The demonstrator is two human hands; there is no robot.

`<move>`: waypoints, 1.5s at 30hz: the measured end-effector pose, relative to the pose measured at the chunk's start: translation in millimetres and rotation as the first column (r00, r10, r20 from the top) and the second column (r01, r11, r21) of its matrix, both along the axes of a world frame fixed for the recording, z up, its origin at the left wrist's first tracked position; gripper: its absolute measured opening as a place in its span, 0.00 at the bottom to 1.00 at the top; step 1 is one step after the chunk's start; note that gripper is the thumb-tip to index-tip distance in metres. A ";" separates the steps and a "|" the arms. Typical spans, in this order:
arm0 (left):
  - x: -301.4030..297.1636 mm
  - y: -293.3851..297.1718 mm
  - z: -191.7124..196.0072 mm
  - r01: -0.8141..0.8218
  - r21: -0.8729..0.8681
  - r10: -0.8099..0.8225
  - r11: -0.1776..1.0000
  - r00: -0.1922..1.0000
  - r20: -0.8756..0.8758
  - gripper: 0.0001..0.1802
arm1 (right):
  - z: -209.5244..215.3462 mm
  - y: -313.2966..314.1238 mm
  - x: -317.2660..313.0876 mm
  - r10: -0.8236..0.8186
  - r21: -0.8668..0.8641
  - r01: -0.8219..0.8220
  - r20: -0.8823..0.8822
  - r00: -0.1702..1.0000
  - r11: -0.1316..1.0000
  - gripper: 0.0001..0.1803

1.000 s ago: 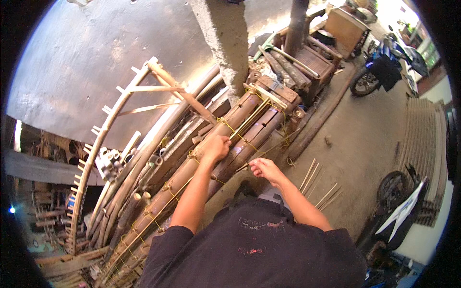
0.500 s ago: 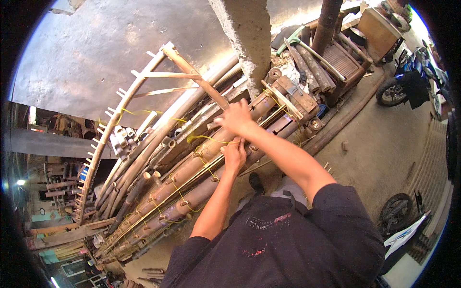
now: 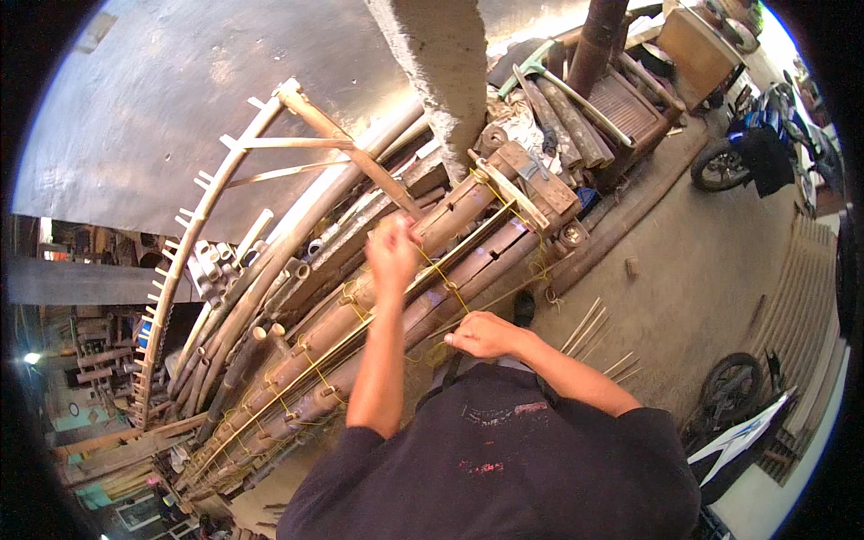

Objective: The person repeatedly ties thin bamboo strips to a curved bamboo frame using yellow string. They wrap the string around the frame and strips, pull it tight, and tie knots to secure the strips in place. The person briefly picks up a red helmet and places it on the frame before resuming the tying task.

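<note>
Two thick brown bamboo tubes [image 3: 459, 209] lie side by side on a slant, notched along their length, with thin strips between them and lashings of yellow cord [image 3: 438, 270]. My left hand [image 3: 393, 256] is raised over the far tube, somewhat blurred, its fingers closed round the cord. On the near side my right hand [image 3: 486, 335] is closed in a pinch on the same cord, close to my shirt. Between the hands the cord runs across both tubes. A wooden crosspiece [image 3: 509, 191] joins the tubes at their upper right end.
Behind the tubes stands a curved frame [image 3: 193, 225] with pegs, beside stacked bamboo poles [image 3: 247, 315]. A concrete post [image 3: 441, 72] rises beyond. Thin sticks [image 3: 589, 328] lie on the floor at right, with a motorbike wheel [image 3: 720, 166] farther off.
My hands were together over the tubes, the right reaching across the left. Now they are apart: the left has moved up and away, the right back toward my body, the cord drawn between them.
</note>
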State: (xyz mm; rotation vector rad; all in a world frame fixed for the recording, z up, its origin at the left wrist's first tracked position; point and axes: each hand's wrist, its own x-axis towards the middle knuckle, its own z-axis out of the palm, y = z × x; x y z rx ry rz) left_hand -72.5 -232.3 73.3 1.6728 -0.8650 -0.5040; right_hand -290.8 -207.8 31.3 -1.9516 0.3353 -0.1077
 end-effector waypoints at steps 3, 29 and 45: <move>70.8 -56.3 -15.5 -0.134 0.137 0.098 0.981 0.965 0.241 0.17 | 3.6 3.1 -17.5 -0.019 -0.149 0.048 0.191 0.981 0.988 0.29; -136.8 -92.8 -52.9 -0.018 0.424 -0.172 0.906 0.897 0.406 0.15 | 61.3 -263.4 79.0 -0.032 -0.251 -0.020 -0.201 0.979 0.968 0.27; -7.4 -193.5 -63.9 -0.207 0.129 0.082 0.970 0.775 0.627 0.15 | 3.6 -128.2 -109.8 -0.069 -0.376 0.100 0.095 0.993 0.921 0.23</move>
